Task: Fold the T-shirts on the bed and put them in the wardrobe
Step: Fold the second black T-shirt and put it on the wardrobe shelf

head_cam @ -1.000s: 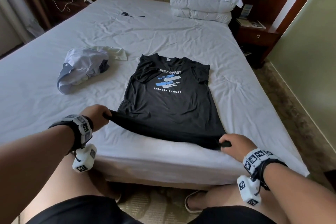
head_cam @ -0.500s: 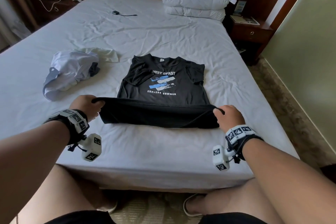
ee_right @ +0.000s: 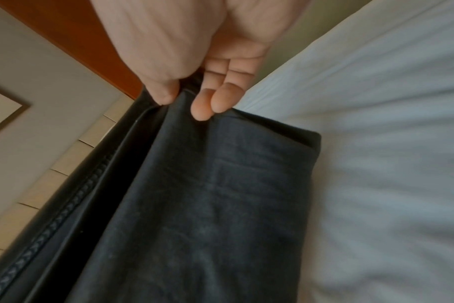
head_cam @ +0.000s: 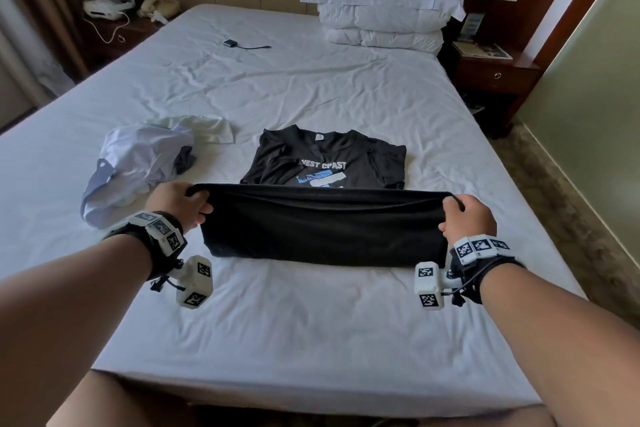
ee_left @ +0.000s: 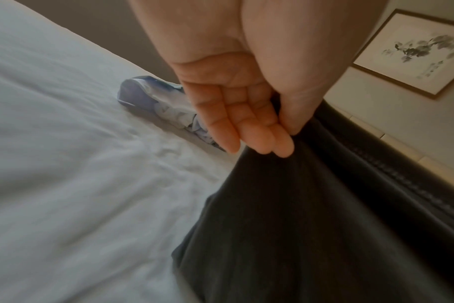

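Observation:
A black T-shirt [head_cam: 325, 225] with a white and blue chest print lies on the white bed [head_cam: 311, 322], sleeves folded in. Its lower half is lifted and carried over towards the collar, covering part of the print. My left hand [head_cam: 180, 203] pinches the hem's left corner, and my right hand [head_cam: 465, 215] pinches the right corner. In the left wrist view the thumb and fingers [ee_left: 249, 131] clamp the black T-shirt [ee_left: 311, 225]. The right wrist view shows the thumb and fingers [ee_right: 208, 102] gripping the black T-shirt [ee_right: 208, 205] edge. A crumpled pale blue T-shirt [head_cam: 138, 163] lies to the left.
Stacked white pillows [head_cam: 381, 7] sit at the head of the bed on the right. A small black device with a cable [head_cam: 230, 43] lies near the headboard. Wooden nightstands [head_cam: 495, 80] stand on both sides; the left one [head_cam: 114, 31] carries a phone and cables.
Both hands have carried the shirt's hem up off the bed and forward towards the collar, so the lower half now hides more of the chest print.

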The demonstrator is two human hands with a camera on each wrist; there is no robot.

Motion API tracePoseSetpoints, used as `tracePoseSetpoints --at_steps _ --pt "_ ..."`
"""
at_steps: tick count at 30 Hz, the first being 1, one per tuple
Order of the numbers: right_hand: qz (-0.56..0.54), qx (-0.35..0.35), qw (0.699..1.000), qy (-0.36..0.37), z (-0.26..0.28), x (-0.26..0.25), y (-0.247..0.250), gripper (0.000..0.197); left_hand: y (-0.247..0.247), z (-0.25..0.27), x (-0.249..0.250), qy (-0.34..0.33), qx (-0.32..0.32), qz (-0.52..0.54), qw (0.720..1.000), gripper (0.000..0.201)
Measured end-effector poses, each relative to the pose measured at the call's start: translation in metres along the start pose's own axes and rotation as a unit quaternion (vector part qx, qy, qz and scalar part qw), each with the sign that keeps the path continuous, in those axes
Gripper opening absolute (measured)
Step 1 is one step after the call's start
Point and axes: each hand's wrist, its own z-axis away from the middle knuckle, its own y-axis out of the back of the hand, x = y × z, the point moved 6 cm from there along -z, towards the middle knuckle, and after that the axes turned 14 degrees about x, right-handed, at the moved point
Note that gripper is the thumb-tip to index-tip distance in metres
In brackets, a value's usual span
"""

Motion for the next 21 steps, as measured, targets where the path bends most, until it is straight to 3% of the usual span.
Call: tracePoseSetpoints --at_steps 10,15,21 --pt "0.092 0.010 0.996 0.010 -0.067 -0.008 -0.062 0.050 -0.054 -0.074 0.029 0.042 0.016 0.026 0.999 0.030" --pt "0.102 0.010 0.994 0.023 -0.104 -0.023 -0.098 0.044 -0.089 -0.117 0.034 0.081 0.022 0.029 0.996 0.030" --pt "0.116 0.008 0.993 0.036 -0.145 -0.025 -0.143 0.045 -0.121 -0.162 0.043 0.070 0.003 0.001 0.998 0.029"
